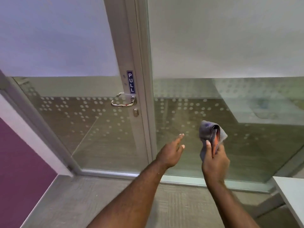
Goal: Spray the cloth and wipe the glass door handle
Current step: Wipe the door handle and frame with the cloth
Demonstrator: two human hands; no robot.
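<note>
A metal lever handle (123, 102) sits on the pale frame of a glass door (85, 129), just below a blue PULL sticker (131, 82) and above a round key cylinder (135, 112). My right hand (214, 160) is raised in front of the glass panel to the right of the door and grips a bunched grey cloth (210, 130) with an orange inner side. My left hand (171, 151) hovers beside it, fingers spread, holding nothing, well below and right of the handle. No spray bottle is in view.
The door and the fixed glass panel (230, 112) carry frosted upper parts and white dot patterns. A purple wall (19, 170) stands at the left. A white table corner (292, 193) juts in at the lower right. Grey carpet (98, 203) covers the floor.
</note>
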